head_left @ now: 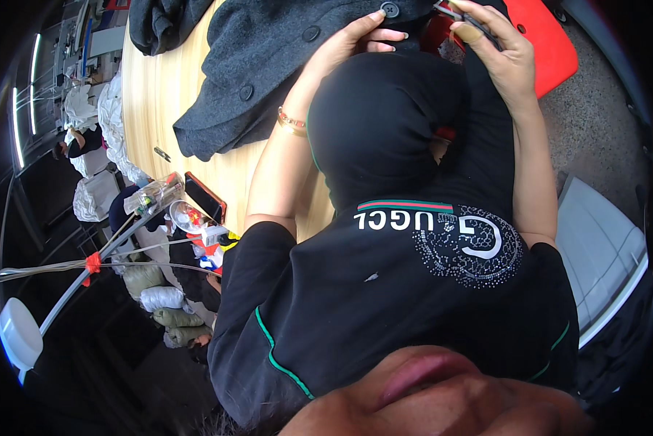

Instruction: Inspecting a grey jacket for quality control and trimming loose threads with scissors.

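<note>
Charcoal coat (254, 87) lies over the surface (146, 94), one hem corner pointing toward the surface's left edge. The left hand (352, 40) steadies it, a digit at the rim of a dark button (390, 10); the right hand (514, 62) grips a slim metal-tipped tool (448, 11) close by. Should the cloth slip, that tip could nick wool or skin. Farther off, dragging the coat might topple the orange-edged device (205, 198) near the surface's left edge.

Open tabletop (146, 102) left of the coat (250, 54), a clear container (156, 192) in the way at its near end.
</note>
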{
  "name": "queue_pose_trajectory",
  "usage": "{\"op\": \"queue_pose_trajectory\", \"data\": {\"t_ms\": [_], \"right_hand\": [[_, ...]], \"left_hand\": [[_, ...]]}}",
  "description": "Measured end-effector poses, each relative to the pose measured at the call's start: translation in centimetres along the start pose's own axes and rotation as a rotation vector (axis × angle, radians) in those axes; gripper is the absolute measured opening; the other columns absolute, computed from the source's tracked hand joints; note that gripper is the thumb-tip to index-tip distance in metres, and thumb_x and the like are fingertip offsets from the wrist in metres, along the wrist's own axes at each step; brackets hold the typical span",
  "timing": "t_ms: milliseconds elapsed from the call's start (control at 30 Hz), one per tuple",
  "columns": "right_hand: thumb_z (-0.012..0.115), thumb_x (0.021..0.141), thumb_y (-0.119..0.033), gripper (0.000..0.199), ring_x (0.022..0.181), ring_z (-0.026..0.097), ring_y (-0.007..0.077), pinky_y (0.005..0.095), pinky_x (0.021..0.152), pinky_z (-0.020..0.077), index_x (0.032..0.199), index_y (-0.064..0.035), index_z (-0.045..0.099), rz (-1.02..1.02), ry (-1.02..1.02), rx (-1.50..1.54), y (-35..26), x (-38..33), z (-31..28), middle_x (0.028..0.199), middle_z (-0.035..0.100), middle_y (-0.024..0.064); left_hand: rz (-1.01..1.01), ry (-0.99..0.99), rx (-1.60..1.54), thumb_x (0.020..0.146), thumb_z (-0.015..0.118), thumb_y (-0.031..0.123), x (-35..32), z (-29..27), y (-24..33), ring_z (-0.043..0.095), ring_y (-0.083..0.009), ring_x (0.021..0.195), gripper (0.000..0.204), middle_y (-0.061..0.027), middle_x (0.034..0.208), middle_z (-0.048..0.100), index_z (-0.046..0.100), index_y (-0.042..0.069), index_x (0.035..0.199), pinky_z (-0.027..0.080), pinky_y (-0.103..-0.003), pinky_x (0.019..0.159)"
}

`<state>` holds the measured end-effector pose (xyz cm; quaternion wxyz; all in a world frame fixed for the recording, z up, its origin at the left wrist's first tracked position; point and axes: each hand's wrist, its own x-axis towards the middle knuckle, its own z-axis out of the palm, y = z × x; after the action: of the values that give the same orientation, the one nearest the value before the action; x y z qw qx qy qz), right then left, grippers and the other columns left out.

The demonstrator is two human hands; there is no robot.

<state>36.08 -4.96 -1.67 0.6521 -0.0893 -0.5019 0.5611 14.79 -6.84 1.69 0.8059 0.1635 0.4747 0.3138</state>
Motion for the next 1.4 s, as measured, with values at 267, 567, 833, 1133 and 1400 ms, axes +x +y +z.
{"op": "queue_pose_trajectory", "data": {"t_ms": [267,567,833,1133,1400], "right_hand": [[0.074,0.081,-0.003,0.028,0.068,0.049,0.0064,0.0218,0.061,0.0394,0.108,0.0010,0.069,0.220,0.028,-0.799,-2.4,-0.9,-0.6,0.079,0.054,-0.0011],[0.067,0.088,-0.004,0.028,0.078,0.059,0.0093,0.0215,0.073,0.0466,0.116,0.0012,0.065,0.341,0.221,-0.441,-1.5,-1.5,-2.7,0.095,0.064,0.0042],[0.064,0.092,-0.007,0.034,0.092,0.060,0.0065,0.0198,0.087,0.0465,0.125,0.0016,0.061,0.352,0.096,-0.534,-0.7,-2.3,-2.9,0.111,0.065,0.0052],[0.065,0.091,-0.006,0.034,0.093,0.059,0.0058,0.0198,0.086,0.0463,0.124,0.0009,0.061,0.254,0.036,-0.578,0.2,-2.5,-2.6,0.114,0.065,0.0050],[0.066,0.091,-0.008,0.033,0.099,0.061,0.0091,0.0216,0.089,0.0457,0.122,-0.0008,0.063,0.351,0.045,-0.609,0.4,-2.9,-2.2,0.112,0.064,0.0035]], "left_hand": [[-0.023,0.020,-0.104,0.093,0.064,0.023,0.0,0.1,-0.3,0.067,-0.0155,0.071,0.028,-0.0100,0.085,0.070,0.065,-0.003,0.103,0.054,-0.024,0.066],[0.559,-0.267,-0.223,0.099,0.049,0.017,-4.4,-3.2,2.0,0.069,-0.0358,0.091,0.022,-0.0300,0.102,0.066,0.061,-0.001,0.098,0.057,-0.038,0.080],[0.753,0.037,-0.349,0.095,0.053,0.012,-2.4,-11.1,6.0,0.062,-0.0327,0.108,0.019,-0.0161,0.113,0.066,0.064,0.000,0.106,0.048,-0.049,0.096],[0.850,0.030,-0.094,0.098,0.054,0.031,-1.9,-6.0,1.8,0.059,-0.0324,0.102,0.029,-0.0136,0.102,0.061,0.055,0.001,0.100,0.045,-0.056,0.100],[0.783,0.381,0.437,0.080,0.075,-0.002,-0.5,0.3,1.2,0.050,-0.0079,0.060,0.049,0.0004,0.073,0.053,0.037,0.004,0.110,0.043,-0.022,0.057]]}}
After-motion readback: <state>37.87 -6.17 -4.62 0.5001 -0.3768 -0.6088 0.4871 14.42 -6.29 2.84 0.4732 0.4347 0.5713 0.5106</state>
